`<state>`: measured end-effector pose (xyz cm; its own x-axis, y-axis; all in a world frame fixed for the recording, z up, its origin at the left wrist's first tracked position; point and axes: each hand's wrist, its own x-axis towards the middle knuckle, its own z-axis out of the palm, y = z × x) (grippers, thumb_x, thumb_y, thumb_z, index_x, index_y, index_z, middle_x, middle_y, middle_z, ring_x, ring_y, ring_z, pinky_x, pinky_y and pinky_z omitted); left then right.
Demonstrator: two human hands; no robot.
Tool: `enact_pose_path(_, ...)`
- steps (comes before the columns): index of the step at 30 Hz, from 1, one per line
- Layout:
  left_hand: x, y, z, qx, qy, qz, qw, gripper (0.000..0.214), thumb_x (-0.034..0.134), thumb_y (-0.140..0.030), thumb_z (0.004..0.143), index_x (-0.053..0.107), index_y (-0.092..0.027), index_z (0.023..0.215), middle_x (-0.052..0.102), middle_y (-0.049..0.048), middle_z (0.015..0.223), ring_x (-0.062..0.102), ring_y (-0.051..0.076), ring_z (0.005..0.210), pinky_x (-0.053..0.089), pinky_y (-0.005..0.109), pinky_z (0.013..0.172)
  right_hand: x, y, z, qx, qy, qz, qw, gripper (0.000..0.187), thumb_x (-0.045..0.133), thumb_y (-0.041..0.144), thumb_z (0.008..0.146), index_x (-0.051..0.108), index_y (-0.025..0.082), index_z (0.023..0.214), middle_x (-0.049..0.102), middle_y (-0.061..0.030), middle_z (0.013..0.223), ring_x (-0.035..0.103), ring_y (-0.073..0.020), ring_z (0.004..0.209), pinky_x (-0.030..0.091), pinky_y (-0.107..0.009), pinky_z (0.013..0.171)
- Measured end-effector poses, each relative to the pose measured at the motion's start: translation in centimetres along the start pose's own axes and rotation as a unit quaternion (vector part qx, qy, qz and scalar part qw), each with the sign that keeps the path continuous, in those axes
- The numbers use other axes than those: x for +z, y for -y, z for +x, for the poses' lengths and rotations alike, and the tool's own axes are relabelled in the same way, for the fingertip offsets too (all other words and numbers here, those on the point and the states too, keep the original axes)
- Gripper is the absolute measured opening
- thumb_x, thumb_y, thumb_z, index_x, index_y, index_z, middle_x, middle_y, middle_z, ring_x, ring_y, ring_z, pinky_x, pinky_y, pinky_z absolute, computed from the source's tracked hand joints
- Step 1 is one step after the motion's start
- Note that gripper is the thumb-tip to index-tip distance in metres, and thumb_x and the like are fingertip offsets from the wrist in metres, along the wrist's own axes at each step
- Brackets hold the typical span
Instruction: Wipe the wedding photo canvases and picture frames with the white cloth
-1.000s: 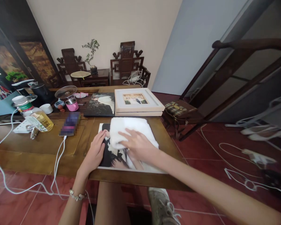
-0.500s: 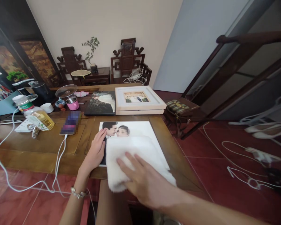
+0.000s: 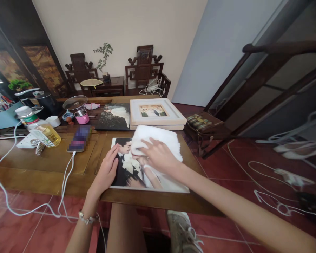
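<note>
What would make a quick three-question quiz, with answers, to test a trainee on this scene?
1. Which hand rests on the white cloth: (a) left or (b) right?
2. True or false: a white cable is plugged into the phone.
3. Fill the gap: the mug on the table is ___ in colour.

Key:
1. b: the right hand; the left hand touches the photo print.
2. True.
3. Pink.

Two palms facing down
The left hand (image 3: 107,169) lies flat, fingers close together, left forearm (image 3: 78,238) slanting up from below. The right hand (image 3: 159,155) has its fingers spread, right forearm (image 3: 226,202) stretched in from the side.
</note>
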<state>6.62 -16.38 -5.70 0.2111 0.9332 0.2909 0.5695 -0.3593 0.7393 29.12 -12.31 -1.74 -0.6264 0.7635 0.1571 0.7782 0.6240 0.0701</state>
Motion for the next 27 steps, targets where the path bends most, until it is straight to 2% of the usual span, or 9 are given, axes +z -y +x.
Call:
enact_pose_path(4, -0.6, -0.8, -0.1, 0.019, -0.086, -0.035, 0.996, 0.044, 0.031, -0.033, 0.098, 0.045, -0.022, 0.138, 0.040, 0.0054, 0.148, 0.034, 0.019, 0.138, 0.021, 0.039, 0.117, -0.6, 4.1, -0.5, -0.111, 0.020, 0.011, 0.994, 0.037, 0.060, 0.011, 0.080, 0.067, 0.025, 0.114, 0.050, -0.0132, 0.139, 0.045, -0.0394, 0.125, 0.039, -0.058, 0.098)
enact_pose_path(6, -0.7, -1.0, -0.1, 0.023, -0.102, -0.035, 0.994, 0.044, 0.029, -0.034, 0.099, 0.045, -0.022, 0.138, 0.041, 0.0048, 0.148, 0.034, 0.019, 0.138, 0.022, 0.039, 0.117, -0.7, 5.9, -2.5, -0.180, -0.005, 0.032, 0.983, 0.023, 0.055, 0.018, 0.086, 0.072, 0.024, 0.102, 0.050, -0.0125, 0.138, 0.046, -0.0396, 0.124, 0.039, -0.060, 0.098)
enact_pose_path(8, -0.6, -1.0, -0.1, 0.023, -0.095, -0.027, 0.995, 0.045, 0.026, -0.035, 0.099, 0.045, -0.022, 0.138, 0.041, 0.0046, 0.148, 0.035, 0.019, 0.138, 0.023, 0.039, 0.117, -0.8, 6.9, -5.1, -0.225, -0.042, 0.059, 0.972, 0.023, 0.050, 0.021, 0.089, 0.073, 0.023, 0.086, 0.053, -0.0103, 0.137, 0.047, -0.0391, 0.123, 0.039, -0.061, 0.097)
enact_pose_path(11, -0.3, -0.8, -0.1, 0.019, -0.061, -0.003, 0.998, 0.045, 0.028, -0.035, 0.099, 0.045, -0.021, 0.138, 0.040, 0.0059, 0.148, 0.034, 0.019, 0.138, 0.024, 0.038, 0.116, -0.8, 6.5, -8.3, -0.220, -0.069, 0.098, 0.968, 0.023, 0.051, 0.020, 0.087, 0.072, 0.023, 0.076, 0.054, -0.0061, 0.136, 0.047, -0.0367, 0.124, 0.041, -0.057, 0.098)
enact_pose_path(14, 0.0, -0.4, -0.2, 0.006, -0.011, 0.031, 0.999, 0.046, 0.035, -0.035, 0.097, 0.042, -0.020, 0.140, 0.037, 0.0076, 0.150, 0.029, 0.021, 0.141, 0.022, 0.040, 0.117, -1.1, 4.5, -9.1, -0.156, -0.029, 0.108, 0.981, 0.027, 0.053, 0.010, 0.077, 0.073, 0.025, 0.088, 0.053, -0.0049, 0.137, 0.047, -0.0344, 0.125, 0.044, -0.052, 0.098)
enact_pose_path(17, 0.1, -0.1, -0.2, -0.003, 0.015, 0.051, 0.999, 0.047, 0.036, -0.033, 0.097, 0.039, -0.021, 0.142, 0.035, 0.0077, 0.152, 0.023, 0.021, 0.143, 0.020, 0.043, 0.117, -1.6, 1.9, -7.1, -0.082, -0.001, 0.095, 0.992, 0.045, 0.049, 0.001, 0.070, 0.071, 0.024, 0.102, 0.055, -0.0057, 0.135, 0.048, -0.0325, 0.125, 0.044, -0.049, 0.098)
enact_pose_path(20, 0.1, 0.1, -0.3, 0.004, 0.021, 0.052, 0.998, 0.047, 0.035, -0.031, 0.097, 0.036, -0.022, 0.143, 0.033, 0.0071, 0.152, 0.022, 0.021, 0.143, 0.020, 0.045, 0.117, -2.2, 0.1, -3.1, -0.038, 0.002, 0.100, 0.994, 0.046, 0.048, 0.005, 0.073, 0.067, 0.022, 0.111, 0.064, -0.0094, 0.122, 0.057, -0.0302, 0.112, 0.048, -0.043, 0.089)
enact_pose_path(23, 0.1, 0.3, -0.3, 0.011, 0.017, 0.055, 0.998, 0.046, 0.036, -0.030, 0.097, 0.038, -0.022, 0.142, 0.034, 0.0080, 0.152, 0.023, 0.021, 0.143, 0.021, 0.045, 0.116, -2.6, -0.1, 1.6, -0.042, 0.008, 0.126, 0.991, 0.045, 0.046, 0.010, 0.079, 0.063, 0.022, 0.119, 0.070, -0.0083, 0.104, 0.064, -0.0257, 0.093, 0.049, -0.035, 0.077)
enact_pose_path(27, 0.3, 0.8, -0.3, 0.009, -0.003, 0.073, 0.997, 0.046, 0.038, -0.030, 0.096, 0.045, -0.015, 0.138, 0.039, 0.0128, 0.149, 0.031, 0.022, 0.140, 0.023, 0.042, 0.116, -2.6, 1.4, 6.0, -0.074, -0.003, 0.162, 0.984, 0.047, 0.044, 0.010, 0.081, 0.060, 0.025, 0.122, 0.068, -0.0040, 0.114, 0.062, -0.0232, 0.099, 0.043, -0.031, 0.079)
